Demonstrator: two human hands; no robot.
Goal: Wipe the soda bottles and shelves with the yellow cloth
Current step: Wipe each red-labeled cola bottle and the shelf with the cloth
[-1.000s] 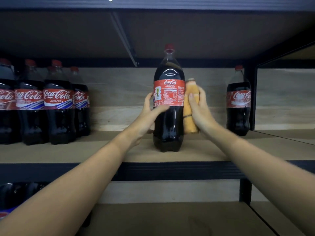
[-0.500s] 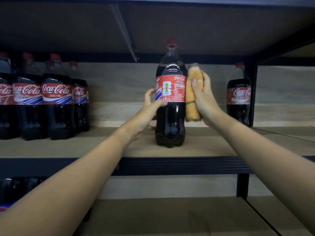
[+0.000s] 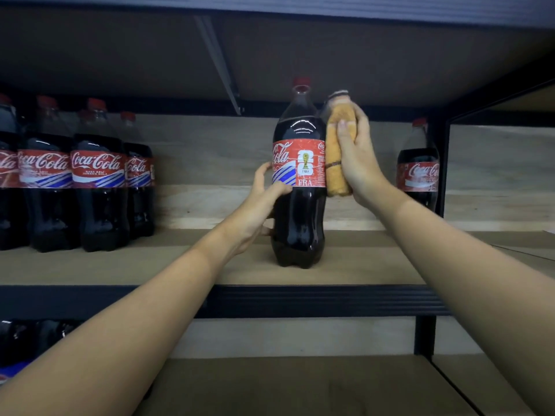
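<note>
Yellow cloth, folded into a thick pad, is squeezed between my right hand and the right side of the soda bottle. My fingers curl over the cloth's outer face and one fingertip shows on the front, so I'm gripping it and pressing it flat against the bottle from the shoulder down to the bottom of the label. It has a dark stitched band across it, plus another at the top edge.

My left hand is on the other side, thumb and fingers wrapped around the bottle at the lower edge of the label, holding it.

The bottle stands upright on the wooden shelf, near the front edge. Red cap, dark cola inside, red Coca-Cola label with blue stripes, a little trophy logo and "FRA" printed under it.

Both forearms reach up and forward from the bottom corners, bare, right wrist bent a bit inward.

Further out, a row of Coca-Cola bottles sits on the left end of the same shelf, labels facing me. One more lone bottle stands on the right by the black upright post. Some dark bottles show on the shelf below, too dim to read.
</note>
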